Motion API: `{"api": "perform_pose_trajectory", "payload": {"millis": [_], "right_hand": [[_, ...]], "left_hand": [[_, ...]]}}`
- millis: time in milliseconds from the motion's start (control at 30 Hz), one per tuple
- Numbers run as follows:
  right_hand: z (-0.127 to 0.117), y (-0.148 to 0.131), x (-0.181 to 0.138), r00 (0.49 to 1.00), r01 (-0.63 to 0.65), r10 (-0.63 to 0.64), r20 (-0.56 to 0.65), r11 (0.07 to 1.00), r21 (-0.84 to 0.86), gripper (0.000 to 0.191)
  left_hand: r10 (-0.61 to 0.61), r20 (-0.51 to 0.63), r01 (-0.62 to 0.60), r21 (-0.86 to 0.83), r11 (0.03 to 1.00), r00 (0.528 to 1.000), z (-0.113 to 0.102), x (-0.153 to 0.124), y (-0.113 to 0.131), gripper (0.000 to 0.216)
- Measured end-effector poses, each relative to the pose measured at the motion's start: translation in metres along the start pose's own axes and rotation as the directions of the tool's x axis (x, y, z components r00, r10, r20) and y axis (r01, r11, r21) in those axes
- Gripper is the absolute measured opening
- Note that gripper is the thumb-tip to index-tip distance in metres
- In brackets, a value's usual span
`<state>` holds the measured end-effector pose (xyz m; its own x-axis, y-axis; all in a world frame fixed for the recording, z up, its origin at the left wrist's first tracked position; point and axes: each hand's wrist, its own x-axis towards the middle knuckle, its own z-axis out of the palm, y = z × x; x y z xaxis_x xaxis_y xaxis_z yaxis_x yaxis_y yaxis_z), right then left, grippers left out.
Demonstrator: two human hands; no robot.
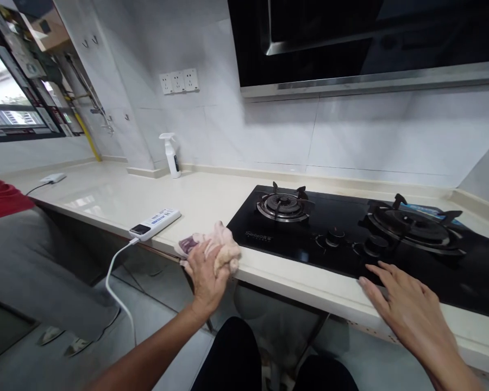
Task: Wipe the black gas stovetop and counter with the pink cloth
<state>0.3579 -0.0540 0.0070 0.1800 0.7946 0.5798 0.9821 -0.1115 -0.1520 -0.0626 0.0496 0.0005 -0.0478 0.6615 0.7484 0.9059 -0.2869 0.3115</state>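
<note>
My left hand (207, 274) grips a crumpled pale pink cloth (218, 238) with a purple patch, pressed on the counter's front edge just left of the stove. Its fingers are bent over the cloth. My right hand (409, 304) is open, fingers stretched out, at the front edge of the black gas stove (297, 255), close below the right control knob (375, 245). The left knob (334, 237) sits nearer the middle. Two burners show on the glass: the left burner (284, 205) and the right burner (409, 225), each with a dark pan support.
A white power bank (155, 224) with a white cable (113, 271) lies at the counter (106, 190) edge. Behind stands a white spray bottle (171, 157). A black range hood (350, 43) overhangs the stove. At left is a person in grey trousers (44, 271).
</note>
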Motion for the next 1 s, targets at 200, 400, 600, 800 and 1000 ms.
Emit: {"api": "perform_pose_trajectory", "payload": {"millis": [200,400,600,800,1000], "right_hand": [[-0.002,-0.002,0.0,1.0,0.0,0.0,0.025,1.0,-0.017,0.073],[-0.004,-0.004,0.002,0.998,-0.039,0.035,0.053,0.997,0.065,0.068],[-0.025,-0.004,0.003,1.0,-0.011,0.013,-0.002,0.927,0.375,0.047],[-0.052,-0.051,-0.013,0.984,0.181,-0.144,-0.109,0.8,0.572,0.034],[-0.024,-0.118,-0.021,0.911,0.399,-0.412,-0.003,0.881,0.253,0.057]], "left_hand": [[0.327,0.182,-0.306,-0.132,0.943,0.927,0.013,-0.053,0.067,0.058],[0.468,0.512,-0.369,-0.288,0.884,0.721,0.007,-0.062,0.126,0.035],[0.573,0.506,-0.394,-0.423,0.816,0.644,0.013,-0.059,0.17,0.024],[0.599,0.398,-0.328,-0.565,0.757,0.695,0.014,-0.045,0.165,0.073],[0.129,0.297,0.196,-0.841,0.504,0.946,-0.007,-0.027,0.137,0.043]]}}
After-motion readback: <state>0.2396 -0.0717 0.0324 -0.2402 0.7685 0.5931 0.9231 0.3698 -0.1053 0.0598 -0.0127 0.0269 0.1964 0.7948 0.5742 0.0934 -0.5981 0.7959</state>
